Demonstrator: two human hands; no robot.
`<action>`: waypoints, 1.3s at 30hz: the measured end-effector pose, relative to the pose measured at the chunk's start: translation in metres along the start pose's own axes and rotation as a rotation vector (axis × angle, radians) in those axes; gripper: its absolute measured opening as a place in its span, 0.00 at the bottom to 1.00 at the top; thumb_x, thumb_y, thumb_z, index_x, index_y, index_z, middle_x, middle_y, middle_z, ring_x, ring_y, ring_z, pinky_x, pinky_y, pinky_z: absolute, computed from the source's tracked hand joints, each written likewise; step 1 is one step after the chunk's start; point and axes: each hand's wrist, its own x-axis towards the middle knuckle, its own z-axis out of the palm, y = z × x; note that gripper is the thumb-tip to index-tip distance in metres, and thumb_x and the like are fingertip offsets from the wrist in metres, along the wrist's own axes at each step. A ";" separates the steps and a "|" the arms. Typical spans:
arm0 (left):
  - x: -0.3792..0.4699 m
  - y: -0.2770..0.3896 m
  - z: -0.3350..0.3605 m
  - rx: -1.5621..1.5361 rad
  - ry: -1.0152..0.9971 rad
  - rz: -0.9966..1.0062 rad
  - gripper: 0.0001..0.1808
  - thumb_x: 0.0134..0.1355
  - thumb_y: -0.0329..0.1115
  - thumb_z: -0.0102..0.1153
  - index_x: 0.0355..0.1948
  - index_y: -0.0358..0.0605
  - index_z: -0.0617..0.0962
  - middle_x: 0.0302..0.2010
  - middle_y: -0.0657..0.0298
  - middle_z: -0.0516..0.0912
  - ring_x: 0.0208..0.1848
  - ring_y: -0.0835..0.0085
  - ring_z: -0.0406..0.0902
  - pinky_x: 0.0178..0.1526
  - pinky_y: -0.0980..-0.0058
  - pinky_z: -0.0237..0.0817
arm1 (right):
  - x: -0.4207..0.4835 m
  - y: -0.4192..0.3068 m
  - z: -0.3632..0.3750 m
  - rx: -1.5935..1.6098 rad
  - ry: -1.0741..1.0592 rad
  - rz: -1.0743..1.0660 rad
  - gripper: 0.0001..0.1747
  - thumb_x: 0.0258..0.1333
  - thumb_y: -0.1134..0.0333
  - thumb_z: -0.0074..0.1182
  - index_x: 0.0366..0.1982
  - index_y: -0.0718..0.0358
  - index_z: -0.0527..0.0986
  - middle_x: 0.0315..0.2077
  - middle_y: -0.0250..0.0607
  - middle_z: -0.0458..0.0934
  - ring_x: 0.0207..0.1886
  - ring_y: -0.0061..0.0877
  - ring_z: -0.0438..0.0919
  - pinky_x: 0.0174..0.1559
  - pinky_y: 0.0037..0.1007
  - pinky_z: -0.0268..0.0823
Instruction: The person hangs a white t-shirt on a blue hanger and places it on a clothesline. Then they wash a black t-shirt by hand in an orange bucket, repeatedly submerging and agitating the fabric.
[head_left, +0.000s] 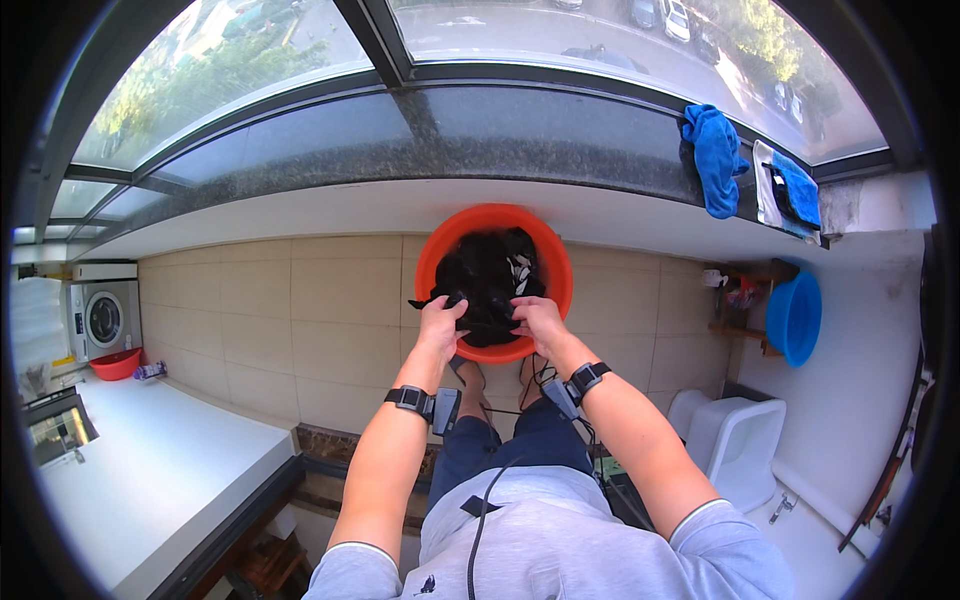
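Observation:
In front of my feet, an orange-red plastic basin (429, 255) holds a heap of dark laundry. Most of it is black cloth (484, 262), and a piece with white markings (521, 270) lies at the right of the heap. My left hand (441, 322) pinches the black cloth at the basin's near left side. Opposite it, my right hand (538, 319) grips the same dark cloth at the near right, fingers pointing inward. Folds of the cloth hide some of the fingertips. A strapped device sits on each forearm.
Beyond the basin runs a low wall under a window ledge (525, 142) with a blue cloth (716, 161) on it. A blue basin (795, 319) leans at the right, above a white sink (739, 442). A washing machine (103, 319) and red basin (116, 365) are far left.

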 end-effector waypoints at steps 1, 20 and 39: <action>-0.004 0.001 -0.005 -0.028 -0.010 0.022 0.11 0.74 0.30 0.60 0.54 0.42 0.80 0.49 0.60 0.86 0.52 0.60 0.85 0.55 0.47 0.77 | 0.006 0.003 -0.010 0.011 0.018 -0.002 0.19 0.60 0.75 0.56 0.53 0.68 0.81 0.38 0.39 0.82 0.40 0.29 0.82 0.45 0.36 0.80; -0.065 0.066 0.039 0.249 -0.272 0.172 0.20 0.48 0.14 0.73 0.32 0.48 0.76 0.32 0.71 0.79 0.34 0.79 0.78 0.44 0.75 0.74 | 0.055 -0.051 0.015 -1.307 -0.403 -0.847 0.30 0.47 0.77 0.64 0.56 0.54 0.82 0.71 0.47 0.72 0.68 0.47 0.74 0.67 0.41 0.70; -0.052 0.058 0.007 0.655 -0.157 0.302 0.39 0.48 0.43 0.85 0.57 0.32 0.83 0.46 0.53 0.89 0.50 0.67 0.86 0.59 0.68 0.75 | -0.099 -0.122 0.009 -0.906 0.112 -0.940 0.09 0.55 0.69 0.64 0.35 0.67 0.80 0.29 0.55 0.83 0.35 0.49 0.83 0.41 0.43 0.74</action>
